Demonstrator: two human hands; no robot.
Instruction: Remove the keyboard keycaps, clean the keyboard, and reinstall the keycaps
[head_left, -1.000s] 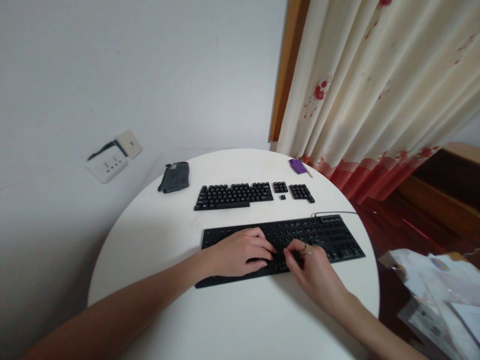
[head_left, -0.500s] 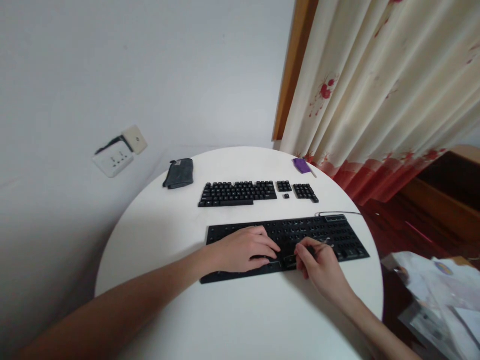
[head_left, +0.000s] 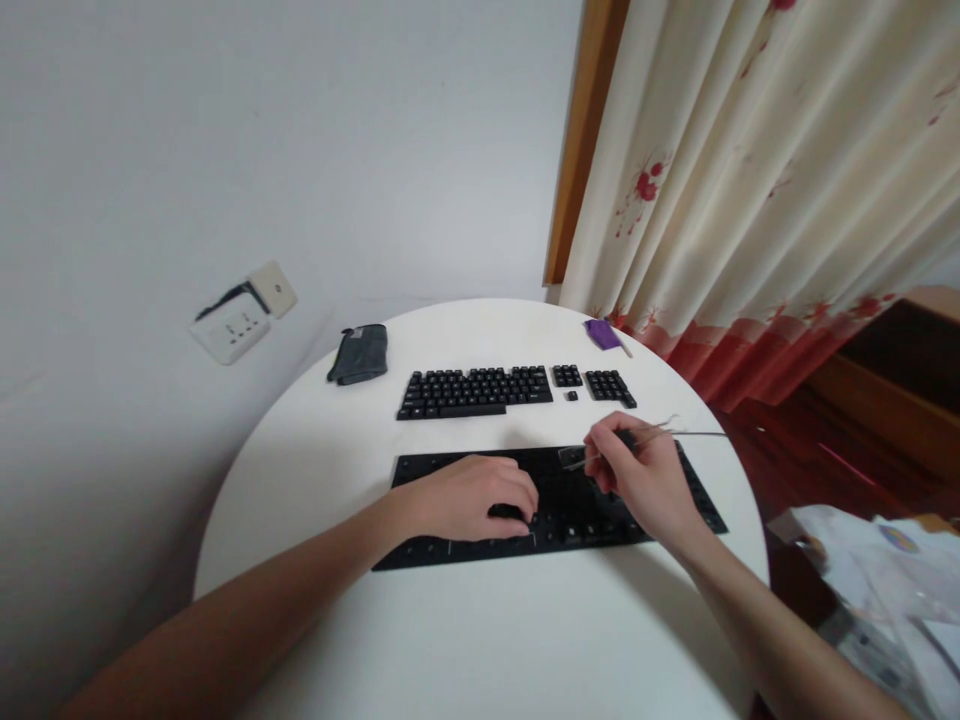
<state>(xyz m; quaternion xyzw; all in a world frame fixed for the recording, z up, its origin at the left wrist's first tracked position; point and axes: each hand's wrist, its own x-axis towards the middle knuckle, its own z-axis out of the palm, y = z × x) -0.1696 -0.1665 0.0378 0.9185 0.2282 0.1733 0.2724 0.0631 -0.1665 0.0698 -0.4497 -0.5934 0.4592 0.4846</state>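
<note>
My left hand [head_left: 480,498] lies across the left-centre of a black keyboard [head_left: 592,530] whose keycaps are off. Its fingers are curled down onto the board, thumb near the fingertips, holding it on the table. Over the right part of the keyboard, my right hand [head_left: 634,465] is closed in a pinch around a small tool that looks like a keycap puller [head_left: 574,458]. Thin wires stick out behind its dark grip, and a dark framed end points left. The palm and fingers hide its middle.
Behind the keyboard, black keycaps [head_left: 480,388] lie laid out in groups on the round white table [head_left: 480,640]. A dark zip pouch [head_left: 360,354] sits back left, a purple cloth item [head_left: 603,334] back right. Plastic bags [head_left: 870,570] are beside the table, right. A cable [head_left: 701,433] runs off right.
My right hand has lifted and moved away from me with the tool, from the keyboard's near edge to its far edge. The keyboard and my left hand have shifted slightly left; its fingers are more curled.
</note>
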